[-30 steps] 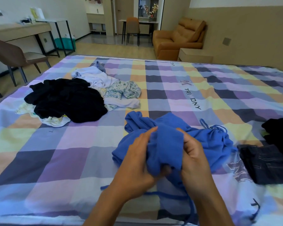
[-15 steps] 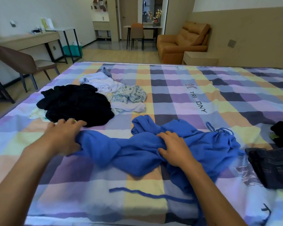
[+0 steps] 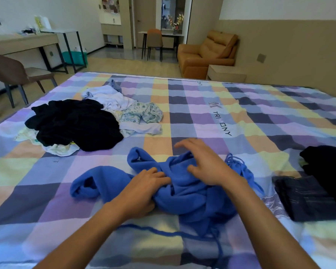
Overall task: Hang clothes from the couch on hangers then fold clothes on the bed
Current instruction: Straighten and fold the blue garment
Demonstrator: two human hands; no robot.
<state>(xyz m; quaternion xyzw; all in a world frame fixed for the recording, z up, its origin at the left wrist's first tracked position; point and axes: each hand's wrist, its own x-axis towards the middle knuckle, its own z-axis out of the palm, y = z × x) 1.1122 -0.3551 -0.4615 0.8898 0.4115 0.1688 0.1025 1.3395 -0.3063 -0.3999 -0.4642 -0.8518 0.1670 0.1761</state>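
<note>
A: Two hands on the blue fleece garment (image 3: 192, 193)?
B: Both. The left hand (image 3: 144, 188) has its fingers curled into a bunch of the fabric. The right hand (image 3: 204, 164) is over it, fingers spread, gripping nothing, slightly blurred.
A: Where is it?
B: Lower centre of the frame, crumpled on the checked bed (image 3: 202, 113), between the black-topped clothes pile (image 3: 76, 123) at left and folded dark denim (image 3: 306, 199) at right.

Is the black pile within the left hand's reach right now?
Probably yes once freed: the left hand grips the blue garment, but open bedspread lies between it and the black pile.
</note>
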